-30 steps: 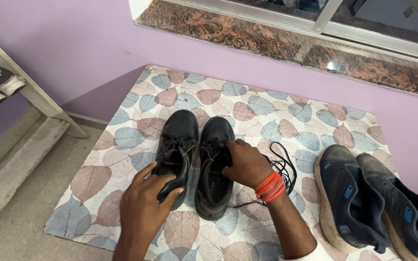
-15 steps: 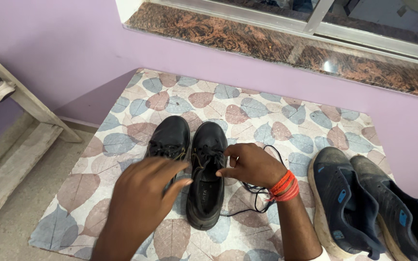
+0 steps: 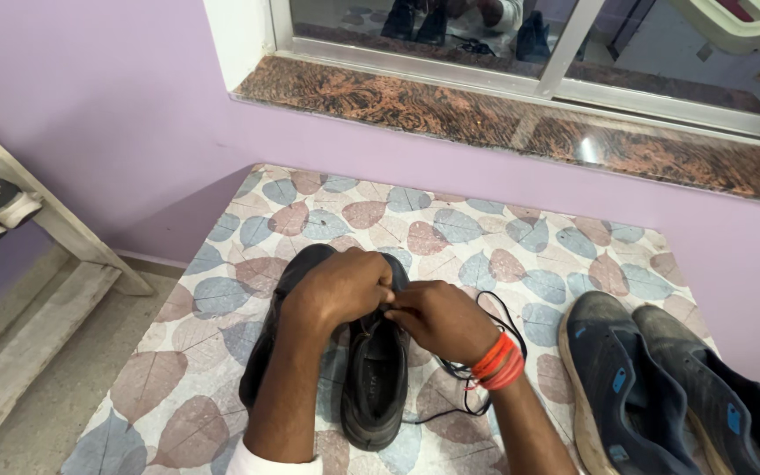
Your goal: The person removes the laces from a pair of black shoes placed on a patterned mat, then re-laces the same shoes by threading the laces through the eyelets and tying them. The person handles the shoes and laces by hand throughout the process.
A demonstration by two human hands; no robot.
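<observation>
Both hands together: left hand (image 3: 338,286), right hand (image 3: 437,318) pinch black lace (image 3: 485,387) over right black shoe (image 3: 376,387) at mat (image 3: 222,290) centre (keep lace taut, tension even).

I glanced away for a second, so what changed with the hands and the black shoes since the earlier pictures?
The left hand moved off the left black lace-up shoe to meet the right hand over the top of the right black shoe, both pinching at its lacing. The loose black lace, the dark blue pair and the leaf-patterned mat stayed put.
</observation>
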